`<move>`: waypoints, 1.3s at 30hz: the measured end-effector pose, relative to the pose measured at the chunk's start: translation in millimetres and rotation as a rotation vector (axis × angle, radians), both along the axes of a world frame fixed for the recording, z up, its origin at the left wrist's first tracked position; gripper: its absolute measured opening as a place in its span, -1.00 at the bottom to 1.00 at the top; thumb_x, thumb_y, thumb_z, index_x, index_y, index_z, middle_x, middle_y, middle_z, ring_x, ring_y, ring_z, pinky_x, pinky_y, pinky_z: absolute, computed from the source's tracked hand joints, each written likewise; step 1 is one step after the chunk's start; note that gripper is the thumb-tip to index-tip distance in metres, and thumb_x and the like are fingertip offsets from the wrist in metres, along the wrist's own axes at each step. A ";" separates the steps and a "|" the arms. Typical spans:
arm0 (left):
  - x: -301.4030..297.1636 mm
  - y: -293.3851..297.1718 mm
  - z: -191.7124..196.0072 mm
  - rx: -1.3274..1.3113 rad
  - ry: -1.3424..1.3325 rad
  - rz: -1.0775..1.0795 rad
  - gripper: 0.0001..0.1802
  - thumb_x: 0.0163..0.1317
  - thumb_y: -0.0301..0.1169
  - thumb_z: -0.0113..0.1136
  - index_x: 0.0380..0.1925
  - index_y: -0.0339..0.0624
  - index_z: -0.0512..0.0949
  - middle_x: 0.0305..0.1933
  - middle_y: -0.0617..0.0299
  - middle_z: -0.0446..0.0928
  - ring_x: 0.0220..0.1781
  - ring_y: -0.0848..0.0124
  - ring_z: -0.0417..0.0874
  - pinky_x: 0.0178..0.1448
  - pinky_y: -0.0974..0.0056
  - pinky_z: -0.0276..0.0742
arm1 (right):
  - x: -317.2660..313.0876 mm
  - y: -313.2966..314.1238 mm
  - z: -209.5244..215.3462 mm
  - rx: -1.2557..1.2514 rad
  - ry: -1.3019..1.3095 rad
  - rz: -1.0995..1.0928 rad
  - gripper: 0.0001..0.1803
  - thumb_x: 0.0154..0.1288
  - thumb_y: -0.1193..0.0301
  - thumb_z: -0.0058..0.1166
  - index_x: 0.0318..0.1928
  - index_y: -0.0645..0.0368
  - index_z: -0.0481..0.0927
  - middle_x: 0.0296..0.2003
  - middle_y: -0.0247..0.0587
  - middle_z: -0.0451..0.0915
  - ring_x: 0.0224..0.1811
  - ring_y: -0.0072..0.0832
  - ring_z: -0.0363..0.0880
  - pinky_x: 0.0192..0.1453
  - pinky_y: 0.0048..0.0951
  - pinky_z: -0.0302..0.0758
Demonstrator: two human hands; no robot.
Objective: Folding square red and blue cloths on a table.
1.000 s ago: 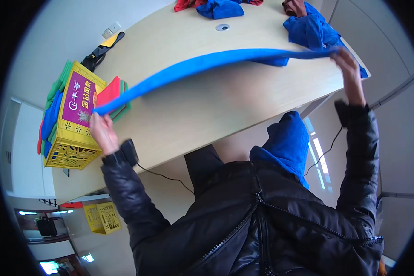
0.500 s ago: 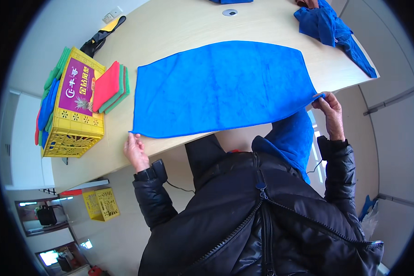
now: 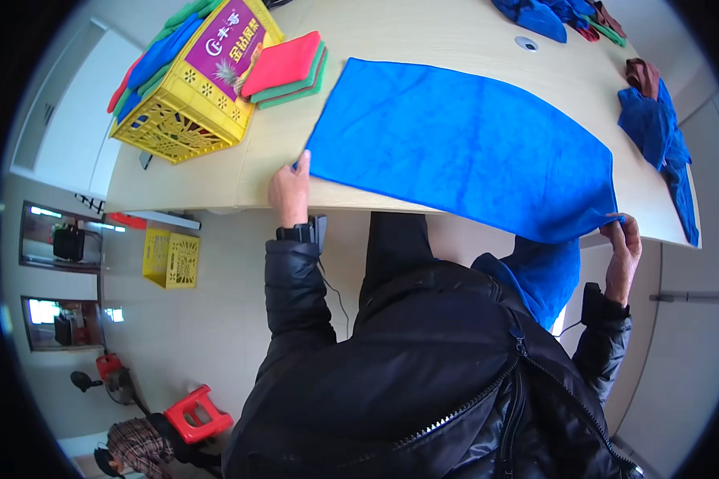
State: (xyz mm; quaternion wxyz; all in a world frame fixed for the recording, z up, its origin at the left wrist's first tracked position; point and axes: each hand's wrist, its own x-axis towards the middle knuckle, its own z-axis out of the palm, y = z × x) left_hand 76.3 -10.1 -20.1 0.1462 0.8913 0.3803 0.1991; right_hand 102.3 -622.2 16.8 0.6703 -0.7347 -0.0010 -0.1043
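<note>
A large blue towel (image 3: 463, 144) lies spread over the pale wooden table, its near edge hanging slightly past the table edge toward the right. My left hand (image 3: 290, 188) pinches the near left corner between thumb and fingers. At the near right corner, my right hand (image 3: 621, 239) grips the cloth, which is lifted and bunched a little there. Another blue cloth (image 3: 539, 275) drapes over my right thigh, below the towel.
A yellow plastic crate (image 3: 176, 124) filled with folded cloths stands at the left, beside a stack of red and green cloths (image 3: 287, 68). Crumpled blue cloths (image 3: 655, 132) lie at the right. On the floor are a yellow crate (image 3: 172, 259) and red stool (image 3: 200, 415), near another person (image 3: 140, 443).
The view has swung, so the table's contents appear shifted right. Both hands keep the towel's near corners; the right corner looks more bunched. A person and red stool have entered view.
</note>
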 end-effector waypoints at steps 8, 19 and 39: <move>17.1 9.3 -15.9 -0.122 -0.288 -0.096 -0.65 0.29 -0.19 0.34 -0.41 -0.32 0.62 -0.48 -0.04 0.63 -0.40 0.11 0.68 -0.29 0.05 0.53 | 7.9 16.1 14.4 -0.054 -0.044 0.029 -0.88 0.52 0.47 0.09 -0.05 0.16 0.65 -0.19 -0.31 0.67 -0.10 -0.52 0.66 0.11 -0.48 0.58; 47.4 -188.0 133.8 -0.655 -0.653 -0.932 -0.92 0.37 -0.54 0.28 -0.18 -0.30 0.62 -0.34 0.47 0.52 -0.33 0.71 0.44 -0.25 0.54 0.36 | 27.5 217.4 107.6 -0.328 -0.480 0.487 -0.77 0.27 0.68 0.22 -0.09 0.21 0.59 -0.22 -0.29 0.58 -0.20 -0.51 0.61 -0.12 -0.50 0.57; 23.0 -216.3 133.6 -0.745 -0.661 -1.151 -0.93 0.37 -0.61 0.23 -0.18 -0.32 0.62 -0.23 0.26 0.62 -0.23 0.54 0.57 -0.10 0.42 0.54 | 18.6 227.9 101.5 -0.117 -0.351 0.452 -0.67 0.34 0.63 0.21 0.09 0.19 0.60 -0.24 -0.27 0.62 -0.21 -0.61 0.58 -0.05 -0.49 0.57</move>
